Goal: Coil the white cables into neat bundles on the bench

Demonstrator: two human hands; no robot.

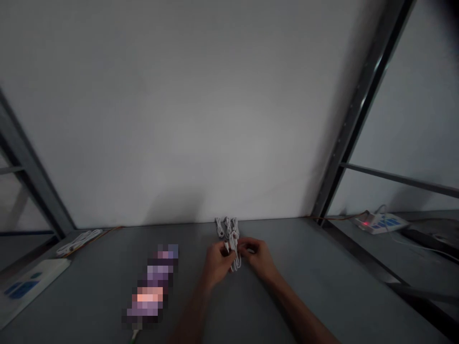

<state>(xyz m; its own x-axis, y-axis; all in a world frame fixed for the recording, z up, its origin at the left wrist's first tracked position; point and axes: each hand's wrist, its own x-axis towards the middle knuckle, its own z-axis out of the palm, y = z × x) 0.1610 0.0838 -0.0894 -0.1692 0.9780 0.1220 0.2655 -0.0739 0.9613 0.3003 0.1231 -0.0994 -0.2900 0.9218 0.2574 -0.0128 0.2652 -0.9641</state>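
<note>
A white cable (235, 260), looped into a small bundle, is gripped in my left hand (217, 263) above the grey shelf (287, 286). Its plug end sticks up near my left fingertips. My right hand (258, 258) is at the bundle's right side with thumb and fingers pinched together; what lies between them is too small to make out. Just beyond my hands, several coiled white cables (219, 228) lie side by side close to the wall.
Left of my hands lies a pixelated phone-like object (152, 284) with a cable at its near end. White cables (79, 241) and a white box (32, 286) are at far left. Metal posts (351, 119) frame the shelf. At right sits a power strip (382, 222) with a red light.
</note>
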